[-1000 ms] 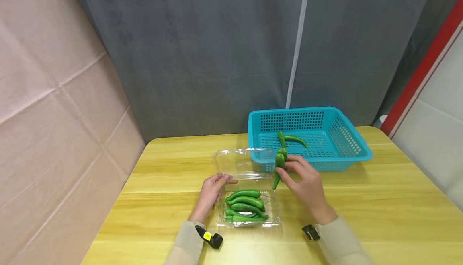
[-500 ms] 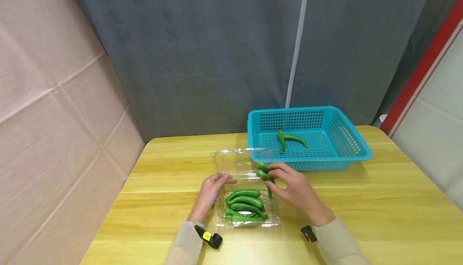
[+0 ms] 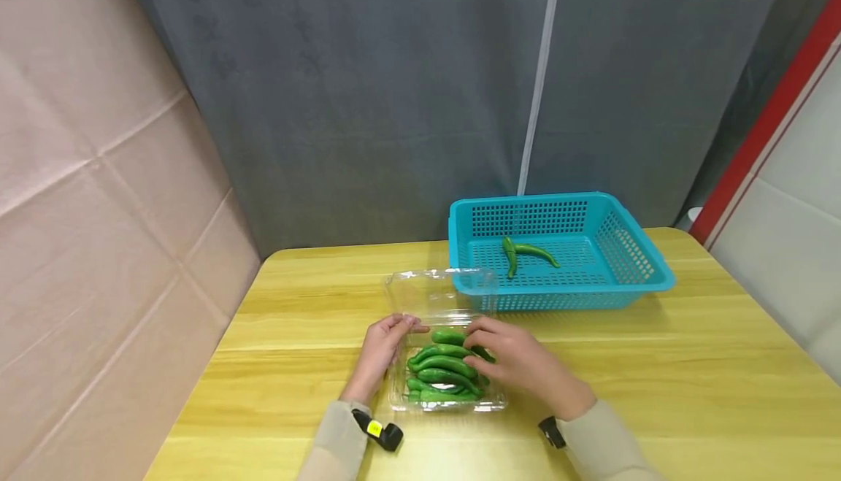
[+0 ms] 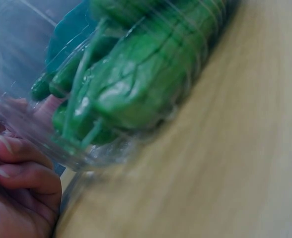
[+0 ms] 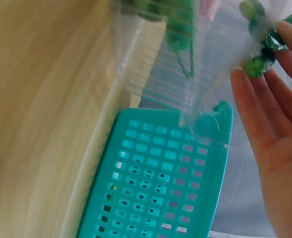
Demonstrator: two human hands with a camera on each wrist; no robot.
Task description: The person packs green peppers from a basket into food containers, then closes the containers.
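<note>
An open clear plastic clamshell box point(image 3: 502, 393) stands on the table with several green chili peppers point(image 3: 447, 366) lying side by side in it. At its left side near the hinge, my left hand point(image 3: 384, 346) pinches the rim between thumb and fingers. My right hand point(image 3: 515, 357) is over the box's right side, fingers curled round green chili peppers point(image 3: 449, 336) at the back of the row. In the right wrist view the pepper ends point(image 5: 255, 67) show between the fingertips. The left wrist view shows pepper stems point(image 4: 81, 79) through the clear wall.
A blue perforated plastic basket point(image 3: 631, 247) stands behind and to the right, with green chili peppers point(image 3: 535, 253) lying in it. The raised clear lid point(image 3: 434, 295) overlaps its front left corner. A grey curtain point(image 3: 368, 101) hangs behind the wooden table point(image 3: 296, 364).
My right hand has moved left and down from in front of the basket to the box, carrying the green chili peppers into it. The left hand has stayed at the rim.
</note>
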